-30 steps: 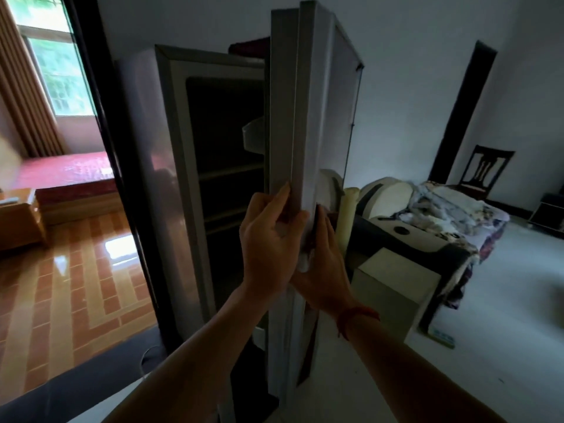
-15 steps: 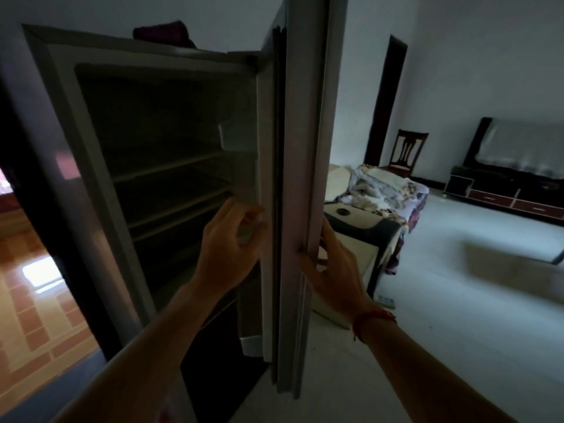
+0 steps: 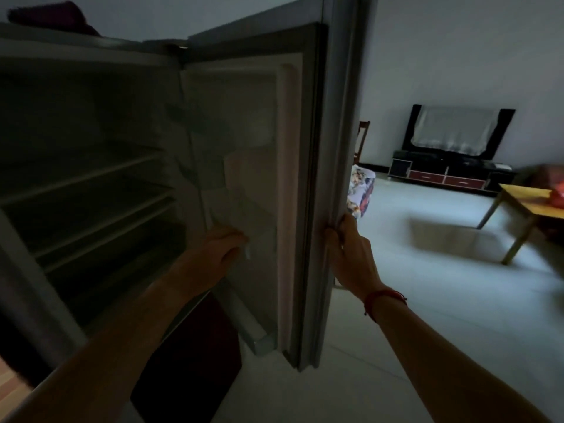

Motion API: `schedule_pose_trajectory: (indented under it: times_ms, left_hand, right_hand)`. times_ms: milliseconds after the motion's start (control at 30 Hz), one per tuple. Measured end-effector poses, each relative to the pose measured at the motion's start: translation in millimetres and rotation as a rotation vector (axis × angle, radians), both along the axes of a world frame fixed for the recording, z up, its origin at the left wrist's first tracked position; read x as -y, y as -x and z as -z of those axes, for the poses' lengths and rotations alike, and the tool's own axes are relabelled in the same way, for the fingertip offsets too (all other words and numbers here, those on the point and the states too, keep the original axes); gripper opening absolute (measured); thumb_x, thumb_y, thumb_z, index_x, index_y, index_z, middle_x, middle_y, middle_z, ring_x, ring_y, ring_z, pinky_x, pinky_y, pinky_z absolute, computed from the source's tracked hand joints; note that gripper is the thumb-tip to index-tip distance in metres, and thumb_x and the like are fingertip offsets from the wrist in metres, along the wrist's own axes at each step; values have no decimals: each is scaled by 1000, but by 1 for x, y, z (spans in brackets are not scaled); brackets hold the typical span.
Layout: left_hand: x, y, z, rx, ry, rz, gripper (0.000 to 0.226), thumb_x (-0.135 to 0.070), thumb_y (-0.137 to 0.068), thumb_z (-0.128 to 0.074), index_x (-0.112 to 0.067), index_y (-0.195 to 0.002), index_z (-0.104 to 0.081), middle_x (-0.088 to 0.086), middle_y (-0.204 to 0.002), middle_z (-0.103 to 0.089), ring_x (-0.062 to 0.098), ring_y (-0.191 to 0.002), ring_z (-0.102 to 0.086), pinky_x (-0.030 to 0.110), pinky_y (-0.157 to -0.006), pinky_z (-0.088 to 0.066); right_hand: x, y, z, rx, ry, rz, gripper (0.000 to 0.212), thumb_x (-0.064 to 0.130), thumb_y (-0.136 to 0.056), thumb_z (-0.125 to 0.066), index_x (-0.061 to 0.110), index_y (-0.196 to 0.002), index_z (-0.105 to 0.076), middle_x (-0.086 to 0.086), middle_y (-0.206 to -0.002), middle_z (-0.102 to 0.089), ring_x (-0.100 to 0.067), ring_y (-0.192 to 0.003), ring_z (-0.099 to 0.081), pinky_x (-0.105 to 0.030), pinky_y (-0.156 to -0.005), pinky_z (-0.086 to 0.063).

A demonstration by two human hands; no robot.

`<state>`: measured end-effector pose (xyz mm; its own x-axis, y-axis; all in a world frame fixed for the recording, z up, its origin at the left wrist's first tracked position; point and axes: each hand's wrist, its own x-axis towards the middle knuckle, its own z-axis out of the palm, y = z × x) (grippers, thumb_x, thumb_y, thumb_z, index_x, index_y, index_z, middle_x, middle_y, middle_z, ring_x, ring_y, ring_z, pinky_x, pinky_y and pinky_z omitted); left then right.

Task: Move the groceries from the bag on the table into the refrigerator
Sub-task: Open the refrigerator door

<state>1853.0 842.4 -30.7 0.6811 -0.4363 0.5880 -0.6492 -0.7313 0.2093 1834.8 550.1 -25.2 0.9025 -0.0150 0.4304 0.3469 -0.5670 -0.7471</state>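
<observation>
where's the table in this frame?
Head view, far right edge: the table stands across the floor from the open refrigerator door, just right of the TV stand, with a red-orange item on it, cut by the frame.

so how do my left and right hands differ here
The left hand rests on the inner lining of the refrigerator door; the right hand curls round its outer edge. The right wrist wears a red string; the left wrist is bare. Both touch the open door.
</observation>
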Motion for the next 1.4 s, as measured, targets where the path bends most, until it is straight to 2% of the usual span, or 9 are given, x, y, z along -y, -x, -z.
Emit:
schedule_pose_trajectory:
  times_ms: [200,433,567,700,800,867,1033,1267,1400]
  left_hand:
    - [47,-35,-3,65,4,79,52,-45,-99,-40,-4,-97,-71,11,-93,-70,22,-86,-63,29,-84,-46]
    - [102,-85,-3,74,-27,121,33,-34,-92,-49,-10,-89,-71,8,-81,-67,24,-75,-62,35,-71,-47]
    - [137,-112,-4,84,-28,119,32,-33,-90,-47,-11,-87,-71,8,-78,-67,29,-69,-64,36,-62,-54]
    - [173,-136,-9,120,-29,91,29,-31,-89,-47,-14,-84,-70,6,-77,-66,30,-71,-63,35,-61,-53]
    - [184,-157,-11,131,-3,63,29,-30,-89,-47,-14,-85,-71,5,-80,-68,29,-74,-63,34,-64,-53]
    - [185,-171,-11,149,-3,39,31,-28,-90,-46,-12,-88,-72,6,-84,-70,30,-76,-64,34,-66,-53]
    - [195,-195,-14,159,-65,-20,25,-9,-79,-54,-8,-93,-75,11,-80,-71,33,-72,-67,38,-60,-56]
    - [221,-228,-18,146,-193,-135,41,9,-56,-79,-14,-90,-76,9,-70,-67,33,-65,-65,35,-54,-51]
    - [228,-238,-15,147,-222,-170,42,8,-59,-76,-13,-96,-75,10,-73,-66,34,-68,-64,36,-57,-50]
  right_hand:
    - [31,-32,-4,-41,-26,87,18,24,-106,-34,26,-124,-33,-8,-99,-64,-17,-76,-67,-35,-67,-60]
    - [70,-83,-7,-62,-72,216,34,24,-106,-35,16,-139,-32,-16,-108,-65,-15,-73,-63,-16,-56,-48]
    - [86,-107,-8,-59,-142,312,47,36,-104,-41,20,-146,-29,-15,-130,-54,-25,-99,-62,-32,-76,-55]
    - [93,-128,-9,-50,-159,324,47,35,-104,-43,24,-148,-29,-7,-126,-45,-14,-89,-55,-12,-62,-42]
    - [95,-148,-12,-76,-185,255,45,31,-104,-41,25,-147,-30,-13,-133,-55,-28,-106,-62,-31,-79,-55]
    - [98,-164,-17,-124,-202,233,47,32,-105,-40,25,-149,-28,-10,-138,-54,-32,-117,-59,-41,-93,-52]
    - [106,-205,-24,-134,-185,199,47,32,-105,-40,28,-150,-26,-8,-140,-53,-27,-111,-59,-27,-80,-46]
    - [111,-257,-28,-223,-172,190,66,49,-100,-43,29,-155,-13,-5,-156,-36,-32,-131,-48,-35,-91,-47]
    - [111,-271,-25,-251,-163,154,76,56,-96,-45,30,-156,-7,-3,-159,-31,-34,-139,-40,-52,-109,-42]
